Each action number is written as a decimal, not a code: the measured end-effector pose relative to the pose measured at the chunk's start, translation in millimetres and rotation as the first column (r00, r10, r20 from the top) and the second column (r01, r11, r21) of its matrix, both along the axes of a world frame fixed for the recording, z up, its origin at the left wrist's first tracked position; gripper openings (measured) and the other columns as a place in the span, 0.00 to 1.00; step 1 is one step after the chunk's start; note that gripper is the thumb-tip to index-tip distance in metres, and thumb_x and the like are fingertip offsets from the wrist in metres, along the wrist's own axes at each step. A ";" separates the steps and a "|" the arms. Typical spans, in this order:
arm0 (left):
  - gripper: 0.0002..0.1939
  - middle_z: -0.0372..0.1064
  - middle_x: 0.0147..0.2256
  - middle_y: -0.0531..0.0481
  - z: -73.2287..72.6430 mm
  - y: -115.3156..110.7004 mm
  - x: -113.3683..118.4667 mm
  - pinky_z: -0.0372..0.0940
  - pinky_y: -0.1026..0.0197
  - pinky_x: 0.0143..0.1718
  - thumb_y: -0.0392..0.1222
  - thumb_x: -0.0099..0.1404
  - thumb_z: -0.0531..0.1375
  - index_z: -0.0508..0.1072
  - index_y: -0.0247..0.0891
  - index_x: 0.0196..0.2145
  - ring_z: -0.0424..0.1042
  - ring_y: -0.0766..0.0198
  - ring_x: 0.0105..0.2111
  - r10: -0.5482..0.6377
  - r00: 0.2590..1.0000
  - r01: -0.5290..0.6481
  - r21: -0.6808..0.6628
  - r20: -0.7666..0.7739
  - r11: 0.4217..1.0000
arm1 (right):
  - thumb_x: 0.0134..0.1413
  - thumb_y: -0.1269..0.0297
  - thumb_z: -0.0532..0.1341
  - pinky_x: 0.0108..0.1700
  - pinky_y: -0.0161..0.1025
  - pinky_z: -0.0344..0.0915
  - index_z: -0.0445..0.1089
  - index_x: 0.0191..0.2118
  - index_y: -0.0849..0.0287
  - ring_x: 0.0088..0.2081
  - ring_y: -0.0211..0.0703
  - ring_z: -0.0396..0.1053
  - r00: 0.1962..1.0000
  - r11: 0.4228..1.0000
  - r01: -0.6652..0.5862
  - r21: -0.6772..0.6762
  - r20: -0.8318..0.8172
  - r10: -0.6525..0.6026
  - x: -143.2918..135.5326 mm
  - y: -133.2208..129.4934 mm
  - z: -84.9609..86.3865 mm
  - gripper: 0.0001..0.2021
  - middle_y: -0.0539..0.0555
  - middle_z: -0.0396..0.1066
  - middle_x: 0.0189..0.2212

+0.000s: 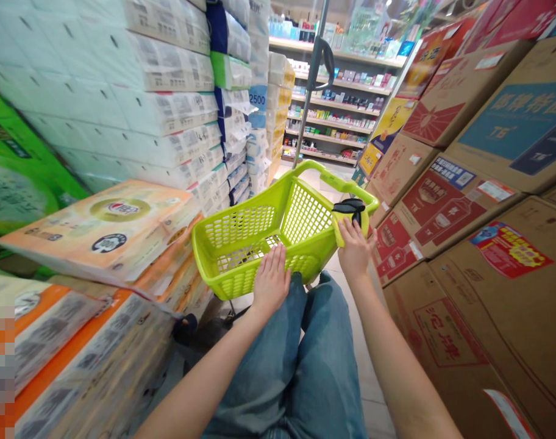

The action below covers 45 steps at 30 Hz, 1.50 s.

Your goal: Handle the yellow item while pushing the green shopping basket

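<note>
A lime-green shopping basket [241, 222] with perforated walls stands tilted in front of my knees, its long handle [337, 181] lying toward the far side. My left hand [272, 277] rests nearly flat on the near rim, fingers stretched out and holding nothing. At the basket's right end, my right hand [352, 247] has its fingers over a soft-looking yellow and black thing [350, 212], pressed against the rim. I cannot make out its exact kind. The right thumb and palm side are partly hidden. No goods show inside the basket.
Stacked tissue packs [172, 91] rise on the left, with an orange tissue carton [122, 213] jutting out nearer me. Printed cardboard cartons [479, 292] wall the right side. Beyond the basket stand a grey pole [312, 79] and stocked shelves [342, 110]. The aisle is narrow.
</note>
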<state>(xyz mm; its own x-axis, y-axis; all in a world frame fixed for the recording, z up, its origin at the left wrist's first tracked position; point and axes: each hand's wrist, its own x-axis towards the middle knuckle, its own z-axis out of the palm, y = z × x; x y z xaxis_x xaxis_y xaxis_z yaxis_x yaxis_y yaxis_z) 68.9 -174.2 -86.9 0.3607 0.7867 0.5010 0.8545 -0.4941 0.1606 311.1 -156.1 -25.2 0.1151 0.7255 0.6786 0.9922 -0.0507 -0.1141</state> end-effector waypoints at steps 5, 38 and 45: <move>0.34 0.46 0.70 0.41 0.5 -0.5 -0.4 0.47 0.49 0.69 0.42 0.73 0.46 0.40 0.31 0.71 0.47 0.56 0.70 -0.006 1.000 0.006 -0.004 0.005 1.000 | 0.49 0.80 0.53 0.69 0.63 0.37 0.63 0.63 0.50 0.67 0.51 0.57 0.987 0.980 -0.160 -0.114 -0.011 0.160 -70.3 -14.9 -28.4 0.35 0.53 0.64 0.64; 0.38 0.40 0.71 0.42 0.1 0.2 -4.2 0.42 0.52 0.70 0.36 0.66 0.51 0.42 0.28 0.71 0.38 0.57 0.71 -0.026 0.998 0.025 -0.014 -0.054 1.000 | 0.51 0.81 0.53 0.70 0.57 0.35 0.64 0.62 0.50 0.65 0.46 0.59 0.931 0.932 -0.308 -0.191 0.139 0.336 -35.0 -15.8 -9.5 0.33 0.50 0.66 0.62; 0.38 0.39 0.71 0.42 -1.1 0.8 -3.3 0.41 0.52 0.70 0.36 0.67 0.50 0.42 0.27 0.71 0.38 0.57 0.71 -0.026 0.998 0.024 -0.030 -0.060 0.999 | 0.49 0.79 0.53 0.67 0.62 0.41 0.67 0.60 0.52 0.65 0.52 0.60 0.998 0.997 -0.036 -0.074 0.039 0.039 14.7 3.8 11.4 0.32 0.52 0.66 0.62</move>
